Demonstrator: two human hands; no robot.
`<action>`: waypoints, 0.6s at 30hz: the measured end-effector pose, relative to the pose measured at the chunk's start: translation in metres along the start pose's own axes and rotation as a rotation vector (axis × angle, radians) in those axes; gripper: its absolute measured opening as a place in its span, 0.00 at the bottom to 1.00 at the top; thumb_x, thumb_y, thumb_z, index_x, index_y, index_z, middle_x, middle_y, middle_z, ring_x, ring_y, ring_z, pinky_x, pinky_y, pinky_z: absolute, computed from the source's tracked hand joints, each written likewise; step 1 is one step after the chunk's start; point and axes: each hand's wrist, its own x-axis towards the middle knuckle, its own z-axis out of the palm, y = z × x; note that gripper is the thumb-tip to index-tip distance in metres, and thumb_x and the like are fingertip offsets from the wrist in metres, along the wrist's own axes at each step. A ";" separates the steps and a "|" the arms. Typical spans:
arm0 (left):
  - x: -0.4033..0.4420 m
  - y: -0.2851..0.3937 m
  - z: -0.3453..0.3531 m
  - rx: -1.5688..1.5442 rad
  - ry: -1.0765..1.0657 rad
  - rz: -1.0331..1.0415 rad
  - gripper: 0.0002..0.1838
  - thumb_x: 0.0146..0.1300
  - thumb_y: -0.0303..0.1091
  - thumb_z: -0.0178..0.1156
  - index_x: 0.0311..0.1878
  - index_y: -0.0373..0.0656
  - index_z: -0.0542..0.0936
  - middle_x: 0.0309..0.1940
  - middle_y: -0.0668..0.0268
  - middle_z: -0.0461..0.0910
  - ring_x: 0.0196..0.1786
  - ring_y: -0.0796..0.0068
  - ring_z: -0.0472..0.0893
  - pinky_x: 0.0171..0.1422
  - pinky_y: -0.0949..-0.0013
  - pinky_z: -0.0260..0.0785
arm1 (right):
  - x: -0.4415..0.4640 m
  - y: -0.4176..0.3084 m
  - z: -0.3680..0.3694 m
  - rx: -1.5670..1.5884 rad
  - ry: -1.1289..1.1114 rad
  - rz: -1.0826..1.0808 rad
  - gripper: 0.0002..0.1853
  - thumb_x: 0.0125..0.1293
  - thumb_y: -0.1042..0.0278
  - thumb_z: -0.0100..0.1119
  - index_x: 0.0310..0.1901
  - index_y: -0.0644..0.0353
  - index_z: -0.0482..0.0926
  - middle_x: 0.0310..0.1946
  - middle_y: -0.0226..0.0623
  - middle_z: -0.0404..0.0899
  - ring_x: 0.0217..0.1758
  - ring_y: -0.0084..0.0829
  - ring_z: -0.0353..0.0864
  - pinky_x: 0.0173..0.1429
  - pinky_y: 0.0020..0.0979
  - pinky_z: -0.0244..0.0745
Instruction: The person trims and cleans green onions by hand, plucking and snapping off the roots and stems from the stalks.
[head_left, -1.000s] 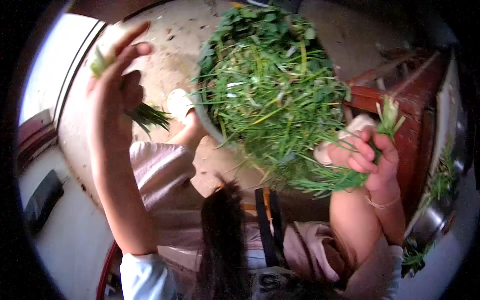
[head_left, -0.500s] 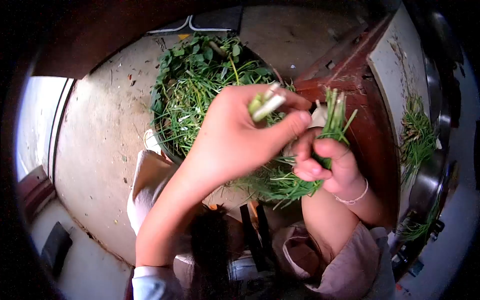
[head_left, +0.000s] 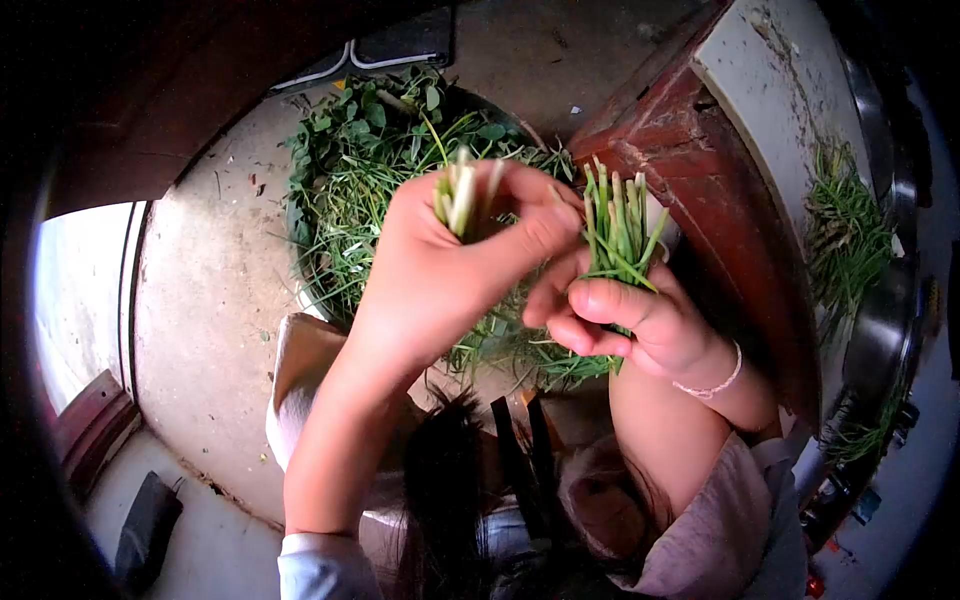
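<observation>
My right hand (head_left: 650, 315) is closed around a bundle of thin green stalks (head_left: 618, 225), their cut ends pointing up and their leaves hanging below the fist. Just to the left, my left hand (head_left: 460, 265) has a few pale, thicker stalk pieces (head_left: 458, 200) tucked in its curled palm. Its thumb and forefinger come together at the edge of the bundle; whether they pinch a stalk is hard to see. Behind the left hand stands a wide round container heaped with leafy greens (head_left: 350, 205), partly hidden by that hand.
A dark red wooden piece of furniture (head_left: 690, 170) with a pale top stands to the right. More greens (head_left: 845, 220) lie on that top, beside shiny metal ware (head_left: 880, 340). Bits of debris dot the concrete floor (head_left: 205, 300). My bent knee (head_left: 655, 420) is below the right hand.
My left hand has shifted slightly left, its thumb and forefinger now near the bundle's tips. The bundle has moved left and its stalks fan out more. The whole view has turned a little.
</observation>
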 end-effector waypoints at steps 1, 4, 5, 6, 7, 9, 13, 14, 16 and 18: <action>0.000 -0.001 -0.002 0.082 0.083 0.083 0.05 0.53 0.27 0.54 0.29 0.35 0.74 0.18 0.67 0.74 0.18 0.87 0.69 0.21 0.85 0.59 | 0.000 0.000 0.000 -0.020 0.023 -0.019 0.16 0.56 0.61 0.45 0.34 0.69 0.71 0.15 0.31 0.67 0.11 0.11 0.52 0.16 0.12 0.46; -0.001 0.004 -0.009 0.104 0.201 0.097 0.06 0.54 0.33 0.54 0.30 0.40 0.75 0.21 0.71 0.76 0.16 0.93 0.62 0.17 0.87 0.47 | 0.002 0.000 -0.002 -0.156 0.093 -0.065 0.17 0.56 0.61 0.45 0.37 0.70 0.69 0.14 0.29 0.66 0.11 0.11 0.53 0.16 0.13 0.47; -0.001 0.005 -0.015 0.096 0.200 0.117 0.06 0.55 0.32 0.53 0.32 0.40 0.74 0.21 0.71 0.76 0.14 0.93 0.60 0.16 0.87 0.46 | 0.002 0.001 -0.003 -0.185 0.147 -0.092 0.17 0.56 0.62 0.45 0.37 0.71 0.68 0.13 0.28 0.65 0.11 0.11 0.53 0.16 0.13 0.47; -0.002 0.007 -0.018 0.056 0.221 0.129 0.06 0.55 0.32 0.53 0.32 0.40 0.74 0.22 0.71 0.75 0.14 0.93 0.58 0.16 0.87 0.45 | 0.003 0.002 -0.004 -0.182 0.179 -0.102 0.17 0.56 0.63 0.46 0.37 0.71 0.68 0.12 0.26 0.63 0.12 0.11 0.55 0.17 0.13 0.47; -0.003 0.010 -0.021 0.017 0.243 0.141 0.06 0.55 0.31 0.52 0.33 0.40 0.74 0.22 0.71 0.75 0.13 0.93 0.56 0.15 0.86 0.44 | 0.004 0.002 -0.005 -0.183 0.170 -0.105 0.17 0.56 0.63 0.46 0.37 0.71 0.68 0.12 0.26 0.63 0.12 0.11 0.55 0.17 0.13 0.47; -0.003 0.012 -0.030 0.006 0.256 0.177 0.06 0.56 0.31 0.52 0.34 0.39 0.74 0.23 0.70 0.75 0.13 0.94 0.55 0.15 0.86 0.43 | 0.009 0.002 -0.010 -0.233 0.371 -0.071 0.11 0.53 0.72 0.47 0.37 0.69 0.69 0.12 0.23 0.60 0.13 0.11 0.54 0.17 0.14 0.46; -0.009 0.022 -0.044 -0.088 0.225 0.217 0.07 0.54 0.29 0.53 0.36 0.38 0.74 0.24 0.69 0.75 0.15 0.93 0.59 0.18 0.87 0.47 | 0.020 0.012 -0.031 -0.098 0.572 -0.106 0.11 0.49 0.76 0.46 0.36 0.66 0.70 0.14 0.20 0.60 0.14 0.10 0.53 0.16 0.14 0.46; -0.009 0.024 -0.044 0.160 0.345 0.203 0.07 0.54 0.28 0.53 0.36 0.38 0.74 0.24 0.70 0.75 0.18 0.93 0.63 0.21 0.88 0.51 | 0.019 0.013 -0.031 -0.097 0.573 -0.106 0.11 0.49 0.76 0.46 0.36 0.66 0.70 0.14 0.20 0.60 0.14 0.10 0.53 0.16 0.14 0.46; -0.008 0.022 -0.042 0.405 0.454 0.182 0.08 0.53 0.27 0.54 0.37 0.38 0.74 0.25 0.71 0.74 0.21 0.92 0.66 0.24 0.88 0.54 | 0.014 0.011 -0.026 -0.008 0.402 -0.133 0.11 0.50 0.75 0.46 0.37 0.66 0.67 0.14 0.21 0.59 0.14 0.10 0.52 0.16 0.14 0.45; -0.006 0.013 -0.040 0.481 0.477 0.392 0.08 0.50 0.26 0.57 0.35 0.38 0.76 0.25 0.71 0.74 0.25 0.90 0.69 0.28 0.86 0.59 | 0.011 0.008 -0.019 -0.010 0.227 -0.137 0.11 0.52 0.73 0.45 0.38 0.68 0.66 0.14 0.23 0.59 0.14 0.11 0.52 0.17 0.14 0.45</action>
